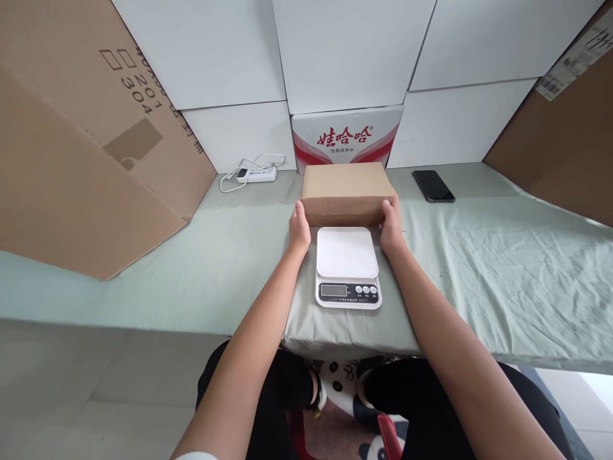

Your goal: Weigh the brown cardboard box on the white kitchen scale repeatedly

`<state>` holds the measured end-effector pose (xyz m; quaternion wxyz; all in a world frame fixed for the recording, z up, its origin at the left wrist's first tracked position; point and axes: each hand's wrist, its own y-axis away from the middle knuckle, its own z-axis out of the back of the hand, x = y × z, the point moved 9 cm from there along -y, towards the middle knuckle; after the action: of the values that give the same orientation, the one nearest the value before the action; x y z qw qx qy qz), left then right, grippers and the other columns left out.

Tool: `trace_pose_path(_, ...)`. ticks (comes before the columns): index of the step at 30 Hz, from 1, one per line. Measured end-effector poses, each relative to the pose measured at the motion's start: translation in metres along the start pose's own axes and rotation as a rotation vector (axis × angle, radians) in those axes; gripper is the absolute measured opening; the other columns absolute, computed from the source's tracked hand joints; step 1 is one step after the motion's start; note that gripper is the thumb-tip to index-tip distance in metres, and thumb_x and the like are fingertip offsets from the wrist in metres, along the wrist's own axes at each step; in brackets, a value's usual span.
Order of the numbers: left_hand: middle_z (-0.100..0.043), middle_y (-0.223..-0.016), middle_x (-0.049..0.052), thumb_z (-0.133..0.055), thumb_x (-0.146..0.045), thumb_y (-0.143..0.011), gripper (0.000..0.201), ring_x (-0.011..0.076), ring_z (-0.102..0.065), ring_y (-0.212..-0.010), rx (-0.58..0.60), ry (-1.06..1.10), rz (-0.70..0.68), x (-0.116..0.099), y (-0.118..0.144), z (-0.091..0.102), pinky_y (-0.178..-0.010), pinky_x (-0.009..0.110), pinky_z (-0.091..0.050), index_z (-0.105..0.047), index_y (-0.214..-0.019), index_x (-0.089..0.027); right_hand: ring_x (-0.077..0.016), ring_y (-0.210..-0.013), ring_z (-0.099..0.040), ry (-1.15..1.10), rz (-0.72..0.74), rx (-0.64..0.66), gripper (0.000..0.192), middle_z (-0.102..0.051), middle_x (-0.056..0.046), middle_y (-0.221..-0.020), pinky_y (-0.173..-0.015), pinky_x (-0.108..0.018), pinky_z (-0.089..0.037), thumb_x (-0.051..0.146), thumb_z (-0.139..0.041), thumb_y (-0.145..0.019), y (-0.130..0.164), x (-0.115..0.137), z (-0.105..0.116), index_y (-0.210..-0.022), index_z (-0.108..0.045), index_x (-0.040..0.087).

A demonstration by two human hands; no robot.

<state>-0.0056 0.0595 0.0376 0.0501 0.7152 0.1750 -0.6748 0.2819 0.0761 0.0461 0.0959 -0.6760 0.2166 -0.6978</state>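
A closed brown cardboard box (347, 182) is behind a white digital kitchen scale (347, 254) on the cloth-covered table. My left hand (299, 229) grips the box's left end, thumb on its near edge. At the opposite end my right hand (391, 223) holds it the same way, thumb on the front face. The fingers behind the box's ends are mostly hidden. The scale's plate carries nothing, and its grey display looks blank. I cannot tell whether the box rests on the cloth or is slightly lifted.
Against the white panels stands a white-and-red printed carton (347, 137). A white power strip (257, 174) with a cable lies back left, a black phone (433, 186) back right. Large cardboard sheets (96, 147) flank the green tablecloth (230, 255), whose front edge is near my knees.
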Motion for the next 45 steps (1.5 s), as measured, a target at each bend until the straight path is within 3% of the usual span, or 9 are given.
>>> trace_pose_path(5, -0.076, -0.158, 0.015, -0.039, -0.101, -0.095, 0.096, 0.0385, -0.06, -0.162, 0.023, -0.019, -0.102, -0.015, 0.004, 0.002, -0.14, 0.052, -0.044, -0.077, -0.139, -0.024, -0.0322, -0.175, -0.037, -0.043, -0.037, -0.007, 0.082, -0.056, 0.0, -0.177, -0.151, -0.061, -0.02, 0.08, -0.061, -0.093, 0.006, 0.017, -0.006, -0.164, -0.052, 0.04)
trace_pose_path(10, -0.076, -0.157, 0.015, -0.04, -0.1, -0.096, 0.098, 0.0362, -0.061, -0.161, 0.014, 0.009, -0.261, -0.058, 0.02, 0.008, -0.136, 0.047, -0.047, -0.073, -0.149, -0.024, -0.0342, -0.183, -0.023, 0.01, 0.1, -0.011, 0.088, -0.038, -0.001, -0.189, -0.15, -0.063, -0.023, 0.079, -0.058, -0.098, 0.018, 0.075, -0.007, -0.175, -0.038, 0.041)
trace_pose_path(13, -0.075, -0.157, 0.013, -0.037, -0.097, -0.1, 0.094, 0.0345, -0.062, -0.16, 0.025, 0.03, -0.303, -0.079, 0.045, 0.009, -0.134, 0.045, -0.05, -0.07, -0.153, -0.026, -0.0364, -0.183, -0.021, 0.064, 0.163, -0.029, 0.087, -0.035, -0.001, -0.19, -0.149, -0.068, -0.023, 0.077, -0.058, -0.1, 0.038, 0.111, 0.002, -0.177, -0.034, 0.044)
trace_pose_path(16, -0.077, -0.154, 0.012, -0.034, -0.095, -0.102, 0.091, 0.033, -0.057, -0.165, 0.049, 0.01, -0.315, -0.085, 0.082, 0.014, -0.135, 0.044, -0.048, -0.07, -0.153, -0.029, -0.0382, -0.182, -0.024, 0.068, 0.146, -0.065, 0.083, -0.034, 0.001, -0.191, -0.149, -0.073, -0.021, 0.074, -0.059, -0.102, 0.072, 0.13, 0.017, -0.177, -0.033, 0.048)
trace_pose_path(20, -0.079, -0.152, 0.013, -0.033, -0.089, -0.106, 0.083, 0.0331, -0.058, -0.163, 0.04, -0.006, -0.277, -0.071, 0.128, 0.032, -0.134, 0.044, -0.049, -0.073, -0.149, -0.029, -0.0363, -0.184, -0.021, 0.068, 0.037, -0.066, 0.081, -0.03, 0.002, -0.193, -0.152, -0.068, -0.015, 0.074, -0.059, -0.104, 0.117, 0.129, 0.025, -0.176, -0.035, 0.047)
trace_pose_path(23, -0.077, -0.153, 0.014, -0.035, -0.089, -0.106, 0.084, 0.034, -0.06, -0.161, 0.017, -0.028, -0.271, -0.062, 0.144, 0.043, -0.132, 0.045, -0.051, -0.073, -0.148, -0.027, -0.0354, -0.184, -0.02, 0.088, 0.001, -0.034, 0.088, -0.028, -0.001, -0.194, -0.153, -0.064, -0.012, 0.077, -0.059, -0.103, 0.134, 0.125, 0.025, -0.179, -0.032, 0.043)
trace_pose_path(31, -0.077, -0.152, 0.017, -0.037, -0.085, -0.108, 0.082, 0.0354, -0.067, -0.153, 0.097, -0.037, -0.281, -0.064, 0.15, 0.032, -0.127, 0.049, -0.055, -0.071, -0.15, -0.024, -0.0388, -0.183, -0.018, 0.147, -0.017, 0.049, 0.093, -0.03, -0.005, -0.193, -0.151, -0.068, -0.009, 0.077, -0.059, -0.102, 0.122, 0.109, 0.04, -0.181, -0.029, 0.038)
trace_pose_path(37, -0.077, -0.152, 0.017, -0.039, -0.082, -0.109, 0.079, 0.0361, -0.066, -0.153, 0.092, -0.101, -0.307, -0.069, 0.15, 0.034, -0.126, 0.049, -0.054, -0.07, -0.151, -0.024, -0.0399, -0.179, -0.033, 0.157, -0.041, 0.071, 0.1, -0.035, -0.008, -0.192, -0.15, -0.066, -0.019, 0.085, -0.059, -0.098, 0.125, 0.11, 0.039, -0.18, -0.031, 0.036)
trace_pose_path(45, -0.08, -0.147, 0.017, -0.039, -0.082, -0.11, 0.077, 0.0367, -0.069, -0.151, 0.079, -0.09, -0.339, -0.07, 0.147, 0.038, -0.12, 0.049, -0.057, -0.072, -0.15, -0.024, -0.0384, -0.183, -0.021, 0.213, -0.013, 0.091, 0.096, -0.029, -0.005, -0.194, -0.15, -0.068, -0.017, 0.083, -0.056, -0.1, 0.126, 0.105, 0.042, -0.18, -0.029, 0.038)
